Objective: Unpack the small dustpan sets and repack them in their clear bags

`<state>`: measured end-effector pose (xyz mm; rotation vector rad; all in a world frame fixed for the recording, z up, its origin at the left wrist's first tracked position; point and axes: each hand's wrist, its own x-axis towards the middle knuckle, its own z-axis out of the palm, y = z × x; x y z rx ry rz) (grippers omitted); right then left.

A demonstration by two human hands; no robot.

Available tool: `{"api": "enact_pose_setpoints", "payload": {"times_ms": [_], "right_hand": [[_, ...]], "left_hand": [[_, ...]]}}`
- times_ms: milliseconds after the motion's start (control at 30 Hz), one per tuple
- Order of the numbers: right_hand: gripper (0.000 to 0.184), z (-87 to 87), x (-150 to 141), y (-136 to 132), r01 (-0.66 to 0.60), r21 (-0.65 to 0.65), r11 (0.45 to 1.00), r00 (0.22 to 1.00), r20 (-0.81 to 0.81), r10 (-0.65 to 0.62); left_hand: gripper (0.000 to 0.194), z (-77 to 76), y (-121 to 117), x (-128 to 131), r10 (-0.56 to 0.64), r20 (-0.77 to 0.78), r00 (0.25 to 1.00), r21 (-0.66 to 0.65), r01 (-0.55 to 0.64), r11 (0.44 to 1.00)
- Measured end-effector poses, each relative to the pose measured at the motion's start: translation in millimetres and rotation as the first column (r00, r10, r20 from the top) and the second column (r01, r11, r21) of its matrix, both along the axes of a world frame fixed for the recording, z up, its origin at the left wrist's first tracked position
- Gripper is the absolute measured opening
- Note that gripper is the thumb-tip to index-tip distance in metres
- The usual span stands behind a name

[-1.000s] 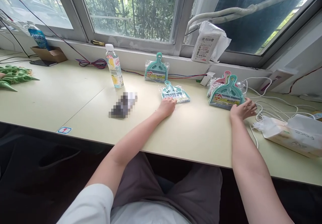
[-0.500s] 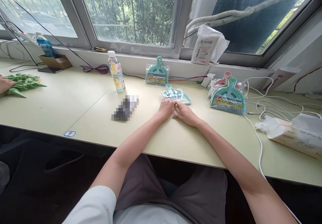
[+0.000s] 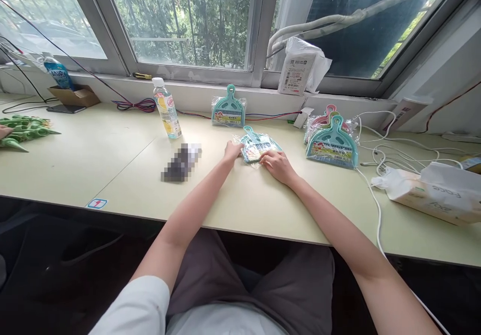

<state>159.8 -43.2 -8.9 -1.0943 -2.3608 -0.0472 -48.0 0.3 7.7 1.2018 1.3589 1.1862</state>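
Note:
A small turquoise dustpan-and-brush set in clear plastic lies flat on the table in front of me, its handle pointing away. My left hand grips the left edge of its wrapping, fingertips partly hidden. At the near right corner, the fingers of my right hand are bent over the package and hold it. Behind it, another wrapped dustpan set leans upright against the wall. To the right, several more sets stand together, a turquoise one in front of a pink one.
A drink bottle and a blurred dark object are on the left. A tissue pack and white cables lie right. Far left, another person's hand touches green cone-shaped pieces. A wrapped box rests on the sill.
My hands, close together at the set's near edge before, have parted to its left side and near right corner. More of the package's front shows. The view has shifted slightly right.

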Motion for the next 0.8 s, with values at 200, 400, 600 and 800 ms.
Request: {"api": "enact_pose_setpoints", "payload": {"times_ms": [200, 400, 600, 800], "right_hand": [[0.024, 4.7, 2.7, -0.3, -0.136, -0.035, 0.990, 0.989, -0.058, 0.134], [0.022, 9.8, -5.1, -10.1, -0.191, -0.030, 0.981, 0.974, -0.133, 0.186], [0.032, 2.3, -10.0, -6.6, -0.101, -0.133, 0.986, 0.940, -0.338, 0.051], [0.048, -5.9, -2.1, 11.6, -0.124, -0.388, 0.913, 0.732, -0.657, -0.180]], "left_hand": [[0.019, 7.5, -2.9, -6.5, -0.076, 0.155, 0.985, -0.165, 0.102, 0.981], [0.011, 9.0, -3.3, -13.4, -0.125, 0.175, 0.977, -0.207, 0.161, 0.965], [0.024, 2.2, 7.0, -17.8, -0.137, 0.393, 0.909, -0.155, 0.212, 0.965], [0.038, 0.7, 1.6, -13.7, -0.245, 0.466, 0.850, -0.007, 0.281, 0.960]]}}
